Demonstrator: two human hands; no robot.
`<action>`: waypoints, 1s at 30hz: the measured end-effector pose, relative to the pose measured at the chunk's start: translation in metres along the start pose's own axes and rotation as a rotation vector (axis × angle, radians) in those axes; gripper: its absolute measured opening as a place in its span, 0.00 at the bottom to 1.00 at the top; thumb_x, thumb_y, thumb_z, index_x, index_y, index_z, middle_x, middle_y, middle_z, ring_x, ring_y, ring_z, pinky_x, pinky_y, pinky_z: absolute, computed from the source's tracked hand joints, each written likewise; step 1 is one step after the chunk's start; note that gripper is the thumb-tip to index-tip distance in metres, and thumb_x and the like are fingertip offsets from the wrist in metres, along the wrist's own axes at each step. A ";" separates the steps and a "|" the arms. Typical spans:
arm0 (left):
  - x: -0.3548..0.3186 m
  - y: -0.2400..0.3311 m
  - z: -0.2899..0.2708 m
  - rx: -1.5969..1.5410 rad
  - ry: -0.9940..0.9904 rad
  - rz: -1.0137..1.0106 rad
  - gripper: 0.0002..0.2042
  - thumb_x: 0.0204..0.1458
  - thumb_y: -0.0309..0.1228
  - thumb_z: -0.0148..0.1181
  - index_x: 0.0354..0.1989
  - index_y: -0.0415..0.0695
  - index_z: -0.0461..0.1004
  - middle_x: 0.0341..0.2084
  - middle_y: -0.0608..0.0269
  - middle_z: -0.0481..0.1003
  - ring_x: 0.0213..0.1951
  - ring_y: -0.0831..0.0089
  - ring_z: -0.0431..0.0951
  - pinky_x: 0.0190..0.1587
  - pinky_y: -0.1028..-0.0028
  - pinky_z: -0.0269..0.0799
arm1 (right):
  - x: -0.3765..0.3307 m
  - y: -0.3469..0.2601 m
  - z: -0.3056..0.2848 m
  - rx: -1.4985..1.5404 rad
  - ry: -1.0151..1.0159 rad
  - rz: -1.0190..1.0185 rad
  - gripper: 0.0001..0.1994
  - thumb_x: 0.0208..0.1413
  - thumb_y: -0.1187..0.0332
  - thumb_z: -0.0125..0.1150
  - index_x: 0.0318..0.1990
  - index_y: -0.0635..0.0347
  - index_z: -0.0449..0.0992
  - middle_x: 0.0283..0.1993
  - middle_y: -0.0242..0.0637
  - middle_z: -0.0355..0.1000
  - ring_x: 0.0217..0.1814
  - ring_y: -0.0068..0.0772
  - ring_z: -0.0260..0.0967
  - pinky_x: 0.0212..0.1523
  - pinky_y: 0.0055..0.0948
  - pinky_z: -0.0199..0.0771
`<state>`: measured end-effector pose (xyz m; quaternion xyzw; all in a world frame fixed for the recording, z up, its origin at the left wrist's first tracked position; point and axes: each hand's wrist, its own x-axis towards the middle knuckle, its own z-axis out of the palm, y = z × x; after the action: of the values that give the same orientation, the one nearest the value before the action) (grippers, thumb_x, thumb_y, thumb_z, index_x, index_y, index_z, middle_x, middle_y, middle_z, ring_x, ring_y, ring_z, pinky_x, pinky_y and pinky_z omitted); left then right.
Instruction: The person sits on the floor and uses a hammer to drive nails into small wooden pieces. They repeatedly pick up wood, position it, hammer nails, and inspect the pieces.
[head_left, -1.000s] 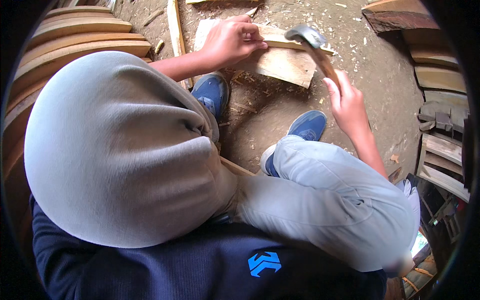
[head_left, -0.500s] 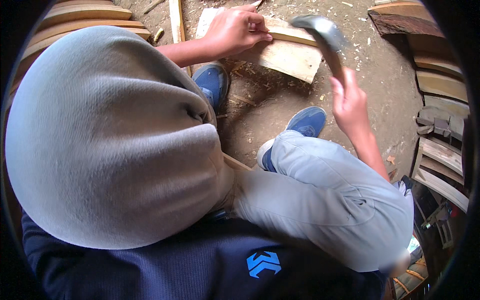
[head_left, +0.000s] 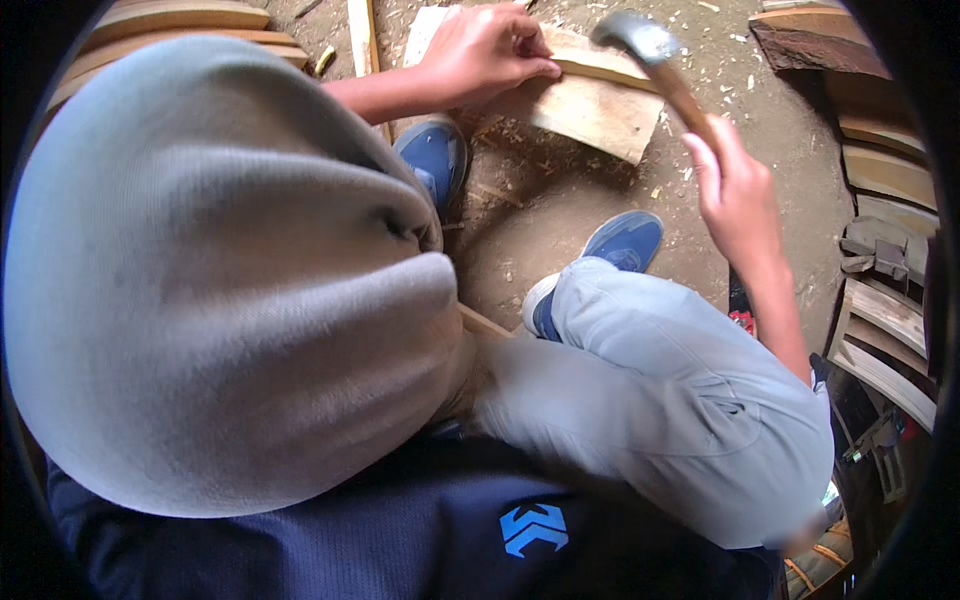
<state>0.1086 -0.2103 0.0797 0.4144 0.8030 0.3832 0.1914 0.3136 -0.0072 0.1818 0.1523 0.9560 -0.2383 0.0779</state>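
Right grip [head_left: 735, 190] clasping hammer [head_left: 650, 55], left grip [head_left: 480, 50] on board [head_left: 595, 105]

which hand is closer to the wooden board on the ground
Left. The left hand rests directly on the wooden board, pressing it down. The right hand is off to the board's right, apart from it, gripping the handle of a raised hammer.

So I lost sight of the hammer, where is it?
Head view, upper right: the hammer is raised in the right hand, its head above the wooden board.
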 end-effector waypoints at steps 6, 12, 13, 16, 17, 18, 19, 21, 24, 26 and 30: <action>-0.001 0.000 0.001 -0.120 -0.061 -0.067 0.11 0.49 0.38 0.72 0.26 0.43 0.81 0.22 0.59 0.80 0.26 0.70 0.80 0.29 0.69 0.74 | -0.001 0.006 0.013 -0.126 -0.069 -0.008 0.11 0.66 0.61 0.54 0.49 0.56 0.68 0.26 0.52 0.74 0.29 0.59 0.76 0.25 0.51 0.70; 0.000 -0.004 0.009 -0.092 -0.004 -0.028 0.12 0.48 0.38 0.73 0.25 0.43 0.80 0.24 0.57 0.78 0.28 0.68 0.80 0.31 0.68 0.74 | -0.008 0.003 -0.004 0.168 0.107 0.040 0.10 0.66 0.63 0.54 0.48 0.58 0.71 0.27 0.52 0.75 0.31 0.58 0.76 0.26 0.49 0.69; -0.002 -0.004 0.007 -0.071 -0.009 -0.024 0.12 0.48 0.38 0.73 0.25 0.43 0.80 0.25 0.57 0.78 0.28 0.67 0.80 0.31 0.68 0.74 | -0.009 0.005 -0.001 0.138 0.093 0.043 0.10 0.67 0.63 0.53 0.48 0.59 0.70 0.25 0.51 0.73 0.28 0.56 0.75 0.25 0.46 0.69; 0.000 -0.001 0.006 -0.103 -0.071 -0.105 0.12 0.48 0.38 0.73 0.25 0.43 0.80 0.25 0.57 0.78 0.28 0.66 0.80 0.31 0.67 0.74 | -0.005 0.028 0.010 -0.090 -0.067 0.033 0.10 0.67 0.63 0.52 0.49 0.59 0.71 0.23 0.48 0.71 0.24 0.51 0.74 0.24 0.41 0.68; 0.000 -0.001 0.006 -0.086 -0.073 -0.115 0.12 0.48 0.38 0.73 0.25 0.43 0.80 0.25 0.57 0.78 0.28 0.66 0.80 0.31 0.67 0.74 | -0.002 0.022 0.002 -0.051 -0.068 0.022 0.11 0.68 0.63 0.51 0.48 0.59 0.71 0.22 0.49 0.71 0.23 0.51 0.73 0.24 0.42 0.68; -0.002 -0.001 0.006 -0.067 -0.077 -0.130 0.12 0.48 0.38 0.73 0.25 0.43 0.80 0.24 0.57 0.78 0.28 0.66 0.80 0.31 0.67 0.74 | 0.000 0.016 -0.005 -0.008 -0.038 0.028 0.11 0.68 0.62 0.51 0.47 0.59 0.70 0.23 0.51 0.71 0.24 0.53 0.74 0.25 0.45 0.68; -0.003 -0.004 0.008 -0.058 -0.035 -0.074 0.11 0.48 0.38 0.73 0.25 0.44 0.80 0.24 0.57 0.78 0.27 0.66 0.80 0.31 0.67 0.74 | 0.000 0.010 -0.012 0.035 -0.008 0.034 0.11 0.68 0.62 0.51 0.47 0.59 0.70 0.23 0.52 0.71 0.25 0.55 0.74 0.25 0.47 0.68; 0.000 -0.008 0.012 -0.048 0.052 0.046 0.11 0.48 0.38 0.73 0.25 0.44 0.80 0.23 0.58 0.79 0.27 0.67 0.80 0.30 0.68 0.75 | -0.006 0.003 -0.013 0.111 0.078 0.050 0.11 0.67 0.61 0.52 0.45 0.60 0.69 0.23 0.55 0.72 0.26 0.59 0.74 0.26 0.51 0.68; 0.000 -0.004 0.012 -0.211 -0.108 -0.194 0.11 0.48 0.38 0.73 0.25 0.44 0.80 0.23 0.57 0.79 0.27 0.68 0.81 0.31 0.69 0.75 | -0.014 0.019 0.005 -0.071 -0.052 0.019 0.10 0.66 0.62 0.54 0.45 0.58 0.70 0.22 0.51 0.71 0.24 0.56 0.72 0.24 0.45 0.67; 0.000 0.002 0.007 -0.090 -0.112 -0.188 0.11 0.49 0.38 0.72 0.26 0.44 0.80 0.23 0.58 0.79 0.27 0.69 0.81 0.31 0.69 0.75 | -0.013 0.025 0.011 -0.050 -0.024 0.015 0.09 0.66 0.63 0.55 0.45 0.57 0.70 0.21 0.50 0.70 0.22 0.54 0.72 0.23 0.43 0.66; -0.001 -0.009 0.013 -0.185 -0.068 -0.149 0.11 0.50 0.38 0.72 0.26 0.44 0.81 0.22 0.59 0.80 0.26 0.71 0.80 0.30 0.70 0.75 | -0.012 0.010 0.001 0.169 0.045 0.073 0.09 0.65 0.64 0.55 0.46 0.57 0.70 0.22 0.52 0.70 0.23 0.54 0.72 0.24 0.43 0.66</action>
<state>0.1128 -0.2085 0.0638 0.3469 0.7858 0.4262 0.2839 0.3285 -0.0021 0.1788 0.1987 0.9278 -0.3115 0.0517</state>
